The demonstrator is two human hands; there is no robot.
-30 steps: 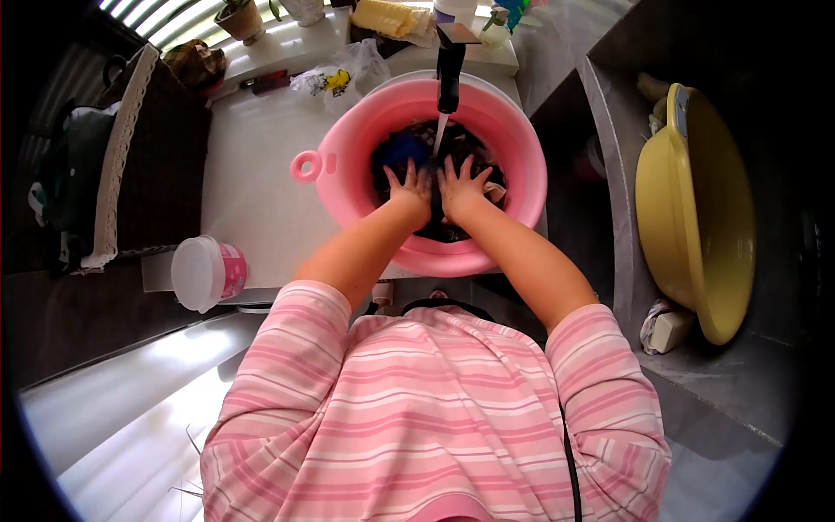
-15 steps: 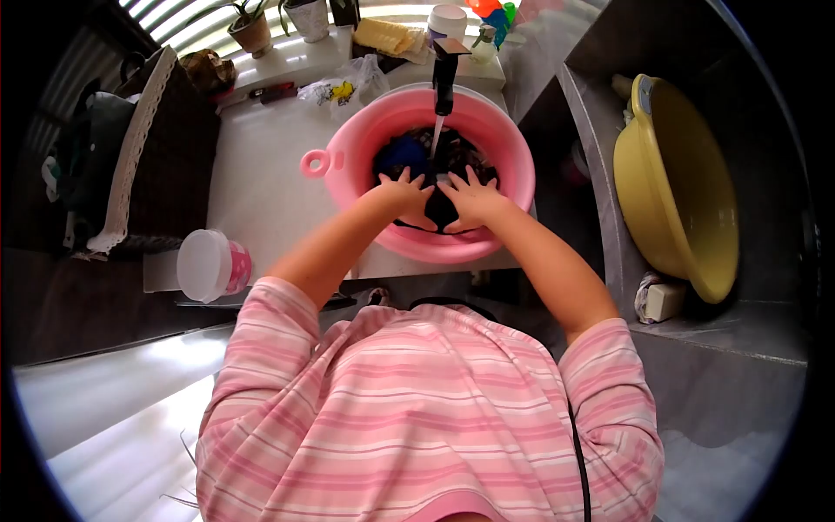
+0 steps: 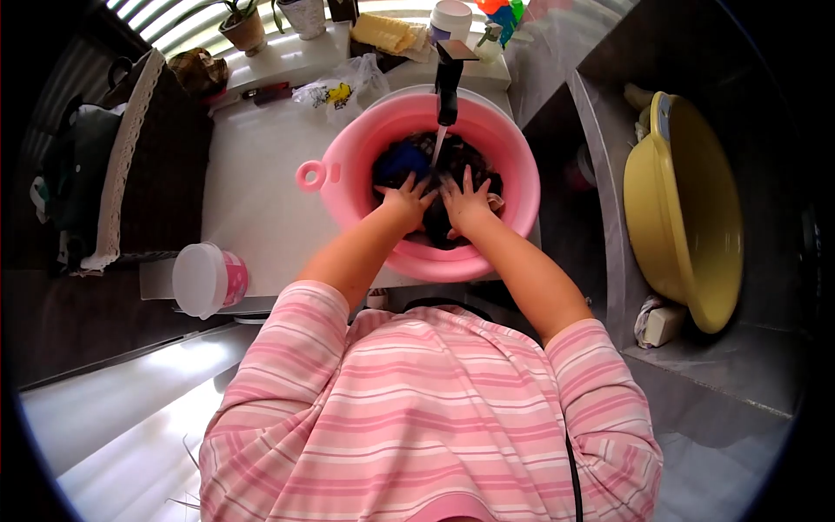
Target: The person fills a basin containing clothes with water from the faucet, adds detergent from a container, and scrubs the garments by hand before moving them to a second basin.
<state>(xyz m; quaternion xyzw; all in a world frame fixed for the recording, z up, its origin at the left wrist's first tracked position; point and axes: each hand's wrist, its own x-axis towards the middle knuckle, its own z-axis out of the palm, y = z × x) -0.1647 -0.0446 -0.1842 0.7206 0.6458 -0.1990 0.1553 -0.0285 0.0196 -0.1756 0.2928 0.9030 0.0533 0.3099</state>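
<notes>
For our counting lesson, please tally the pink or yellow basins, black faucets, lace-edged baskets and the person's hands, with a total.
Basins: 2 (pink basin, yellow basin)
Faucets: 1 (black faucet)
Baskets: 1 (lace-edged basket)
Hands: 2 (left hand, right hand)
Total: 6

The palms of the left hand (image 3: 407, 205) and right hand (image 3: 468, 209) are hidden, pressed against dark wet cloth (image 3: 452, 157). The cloth covers the floor of the pink basin (image 3: 519, 165), and its separate pieces are hard to tell apart. Printing on the plastic bag (image 3: 364, 80) is too small to read. The picture's bottom edge cuts off the striped shirt (image 3: 444, 391) and black cord (image 3: 575, 478); the top edge trims a potted plant's leaves (image 3: 233, 9).
</notes>
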